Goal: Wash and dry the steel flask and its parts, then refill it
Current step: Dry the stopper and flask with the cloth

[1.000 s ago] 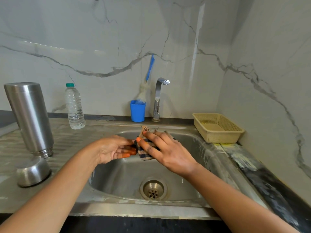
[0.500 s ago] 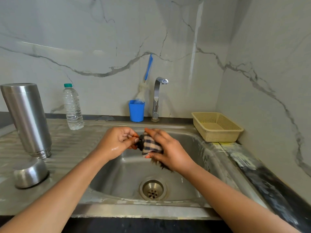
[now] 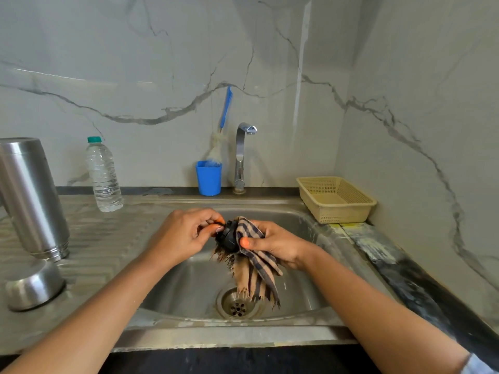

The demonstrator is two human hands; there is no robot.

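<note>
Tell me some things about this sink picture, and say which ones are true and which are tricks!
1. The right hand holds a striped cloth. True.
2. Water is pouring from the tap. False: no water comes out of it.
3. The left hand pinches a black stopper. True.
4. The plastic bottle has a red cap. False: its cap is green.
5. The steel flask lies in the sink basin. False: it stands on the drainboard, left of the basin.
</note>
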